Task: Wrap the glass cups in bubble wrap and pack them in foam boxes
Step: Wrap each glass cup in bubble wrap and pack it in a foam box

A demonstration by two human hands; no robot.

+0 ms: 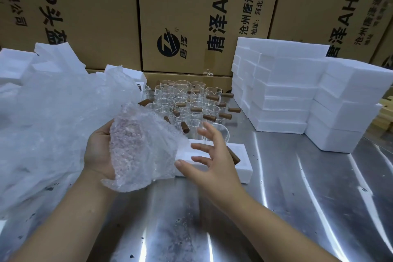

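My left hand holds a loose sheet of bubble wrap over its palm, above the steel table. My right hand hovers just right of the sheet with fingers spread and nothing in it. Behind that hand an open foam box lies on the table, with a glass cup with a brown wooden handle resting in it. Farther back, several glass cups with wooden handles stand in a cluster.
A big heap of bubble wrap fills the table's left side. Stacks of white foam boxes stand at the right. Cardboard cartons wall off the back. The steel table carries small dark specks.
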